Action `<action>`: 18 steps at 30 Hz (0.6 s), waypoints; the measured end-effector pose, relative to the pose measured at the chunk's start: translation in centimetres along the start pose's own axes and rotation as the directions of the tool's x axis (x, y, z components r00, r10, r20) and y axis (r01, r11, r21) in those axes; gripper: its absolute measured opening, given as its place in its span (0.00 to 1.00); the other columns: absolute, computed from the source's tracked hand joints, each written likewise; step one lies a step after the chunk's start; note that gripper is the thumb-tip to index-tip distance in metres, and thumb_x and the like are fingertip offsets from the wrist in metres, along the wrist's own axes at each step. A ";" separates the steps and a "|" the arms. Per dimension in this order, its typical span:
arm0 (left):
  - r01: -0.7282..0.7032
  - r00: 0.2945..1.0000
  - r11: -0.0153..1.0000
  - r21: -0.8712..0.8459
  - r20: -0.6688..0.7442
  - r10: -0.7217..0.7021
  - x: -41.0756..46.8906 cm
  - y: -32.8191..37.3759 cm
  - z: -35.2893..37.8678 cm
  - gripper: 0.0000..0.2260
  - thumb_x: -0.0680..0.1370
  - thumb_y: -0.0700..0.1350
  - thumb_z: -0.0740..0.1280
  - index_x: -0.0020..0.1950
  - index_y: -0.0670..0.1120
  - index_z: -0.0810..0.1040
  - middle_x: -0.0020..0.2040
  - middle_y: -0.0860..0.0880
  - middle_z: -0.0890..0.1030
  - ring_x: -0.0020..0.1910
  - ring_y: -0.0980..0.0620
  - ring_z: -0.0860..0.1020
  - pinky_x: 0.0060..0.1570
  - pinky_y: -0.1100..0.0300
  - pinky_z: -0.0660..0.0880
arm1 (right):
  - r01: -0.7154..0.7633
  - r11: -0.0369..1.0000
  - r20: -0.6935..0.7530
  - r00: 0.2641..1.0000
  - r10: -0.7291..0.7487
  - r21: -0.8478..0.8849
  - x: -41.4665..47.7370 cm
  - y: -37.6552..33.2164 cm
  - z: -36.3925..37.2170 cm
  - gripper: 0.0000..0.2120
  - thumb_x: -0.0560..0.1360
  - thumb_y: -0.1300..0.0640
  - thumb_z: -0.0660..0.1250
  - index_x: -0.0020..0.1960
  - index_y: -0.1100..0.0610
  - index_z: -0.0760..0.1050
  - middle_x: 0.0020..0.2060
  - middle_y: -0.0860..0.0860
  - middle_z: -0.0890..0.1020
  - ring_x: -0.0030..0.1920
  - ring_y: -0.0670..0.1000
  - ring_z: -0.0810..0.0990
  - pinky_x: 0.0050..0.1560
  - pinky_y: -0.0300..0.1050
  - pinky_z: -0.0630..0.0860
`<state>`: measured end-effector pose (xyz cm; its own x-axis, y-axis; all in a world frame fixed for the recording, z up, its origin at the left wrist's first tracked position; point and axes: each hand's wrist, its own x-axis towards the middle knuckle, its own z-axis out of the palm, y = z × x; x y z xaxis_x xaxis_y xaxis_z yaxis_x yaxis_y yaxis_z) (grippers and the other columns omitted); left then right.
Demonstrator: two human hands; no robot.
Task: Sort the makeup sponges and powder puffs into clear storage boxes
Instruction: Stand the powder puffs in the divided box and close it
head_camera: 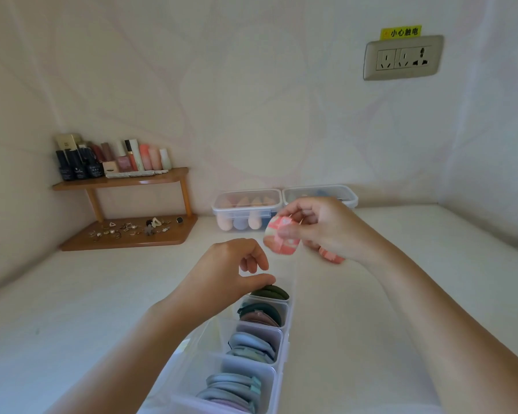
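Observation:
My right hand (326,228) pinches a pink-and-white checked powder puff (280,238) in the air above the table; another pink puff (331,254) shows under that hand. A long clear divided box (283,348) runs from the bottom edge toward the middle, holding stacks of dark green (271,292), pink-brown (259,317) and grey-blue (251,346) puffs in separate compartments. My left hand (237,270) hovers over the box's far end, fingers loosely curled, thumb touching the dark green puff. At the back, a closed clear box (247,209) holds several makeup sponges.
A second lidded clear box (320,194) stands right of the sponge box against the wall. A wooden two-tier shelf (126,204) in the left corner carries bottles above and small jewellery below. A wall socket (402,57) is at the upper right.

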<state>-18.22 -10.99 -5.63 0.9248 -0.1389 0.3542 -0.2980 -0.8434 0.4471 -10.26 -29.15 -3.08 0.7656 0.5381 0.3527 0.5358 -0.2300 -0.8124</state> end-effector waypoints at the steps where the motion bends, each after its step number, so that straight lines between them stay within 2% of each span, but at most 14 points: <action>1: 0.016 1.000 1.000 0.016 0.018 -0.017 0.0 0.1 0.0 0.08 0.70 0.55 0.72 0.41 0.59 0.73 0.39 0.60 0.76 0.42 0.60 0.75 0.39 0.73 0.71 | 0.004 1.000 0.033 0.999 -0.005 0.005 0.1 0.1 0.4 0.07 0.71 0.59 0.74 0.42 0.49 0.78 0.33 0.45 0.80 0.29 0.39 0.76 0.30 0.31 0.70; 4: 0.060 0.996 0.997 0.045 0.057 -0.063 0.2 0.1 0.0 0.10 0.70 0.57 0.71 0.42 0.58 0.70 0.41 0.61 0.74 0.41 0.62 0.73 0.39 0.74 0.69 | -0.001 0.999 0.028 1.000 0.002 -0.044 0.3 0.4 0.8 0.07 0.70 0.60 0.75 0.42 0.51 0.77 0.36 0.48 0.81 0.32 0.41 0.78 0.32 0.33 0.73; 9: 0.086 0.995 0.995 0.049 0.035 -0.088 0.2 0.1 0.1 0.14 0.69 0.57 0.72 0.45 0.56 0.68 0.45 0.60 0.72 0.44 0.61 0.71 0.39 0.75 0.66 | -0.019 0.998 0.045 0.999 0.022 -0.068 0.2 0.7 0.7 0.07 0.70 0.60 0.75 0.43 0.51 0.78 0.36 0.48 0.80 0.32 0.44 0.77 0.31 0.34 0.72; 13: 0.116 0.993 0.993 0.038 0.008 -0.116 0.2 0.0 0.3 0.18 0.68 0.58 0.73 0.50 0.55 0.67 0.49 0.60 0.71 0.46 0.61 0.69 0.38 0.76 0.64 | -0.011 0.994 0.057 0.998 0.017 -0.105 0.0 0.5 0.9 0.05 0.72 0.58 0.73 0.48 0.54 0.80 0.37 0.47 0.79 0.26 0.40 0.74 0.27 0.31 0.69; 18: 0.112 0.994 0.994 -0.012 0.014 -0.111 0.2 -0.3 0.4 0.20 0.68 0.57 0.73 0.52 0.55 0.67 0.49 0.60 0.72 0.47 0.62 0.71 0.42 0.76 0.66 | -0.004 0.996 0.062 0.998 0.009 -0.084 -0.1 0.3 0.7 0.05 0.73 0.60 0.71 0.46 0.52 0.79 0.39 0.48 0.82 0.29 0.43 0.77 0.31 0.34 0.71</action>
<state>-17.81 -11.01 -6.01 0.9554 -0.0513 0.2909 -0.1958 -0.8473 0.4936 -10.44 -28.70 -3.75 0.7468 0.5854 0.3156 0.5608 -0.2993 -0.7719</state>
